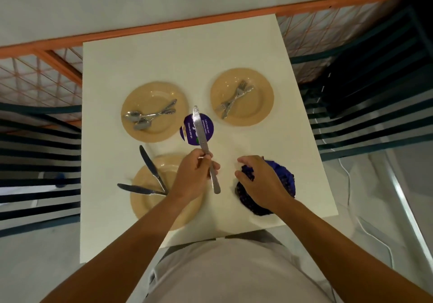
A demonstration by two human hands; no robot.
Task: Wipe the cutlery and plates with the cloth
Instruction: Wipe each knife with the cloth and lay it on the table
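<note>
My left hand (192, 176) grips a table knife (201, 136) by its middle, one end pointing away from me over the table. My right hand (260, 180) rests on a dark blue dotted cloth (281, 178) bunched at the near right, its fingers curled into the fabric. Under my left wrist lies a tan plate (145, 199) with two knives (150, 164) leaning across its left rim. A far-left plate (150, 96) holds spoons (145, 116). A far-right plate (262, 96) holds forks (234, 98).
All of it sits on a small white square table (187, 59). A round purple sticker (187, 127) marks its middle. Dark slatted chairs (365, 96) flank the table left and right. An orange railing (164, 25) runs behind the far edge.
</note>
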